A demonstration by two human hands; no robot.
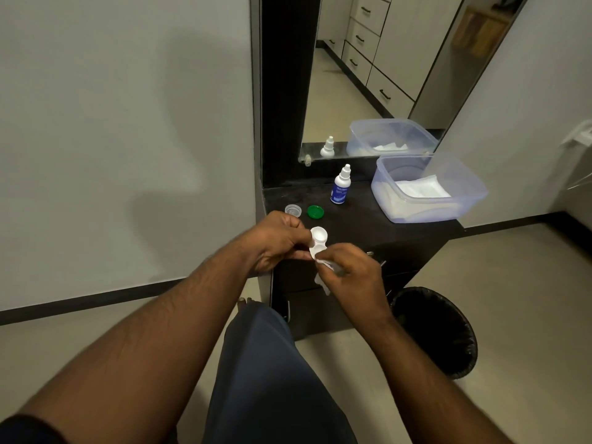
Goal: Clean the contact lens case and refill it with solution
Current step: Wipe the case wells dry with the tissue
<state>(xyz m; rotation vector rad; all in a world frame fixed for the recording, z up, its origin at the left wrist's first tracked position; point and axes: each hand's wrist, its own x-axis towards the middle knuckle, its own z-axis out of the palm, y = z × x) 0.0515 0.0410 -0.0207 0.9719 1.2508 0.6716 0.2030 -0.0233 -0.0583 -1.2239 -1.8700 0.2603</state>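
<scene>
Left hand (278, 241): gripping the white lens case (318, 241).
Right hand (350, 270): pinching a tissue (323, 277) at the case's 6 o'clock well.

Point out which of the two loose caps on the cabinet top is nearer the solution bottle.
The green cap. It lies right of the clear cap, on the side toward the solution bottle; the clear one sits farther left, by the cabinet's edge.

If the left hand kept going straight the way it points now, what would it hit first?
The left hand points right, so probably the case it already holds, then the right hand with the tissue. Depth is unclear.
</scene>
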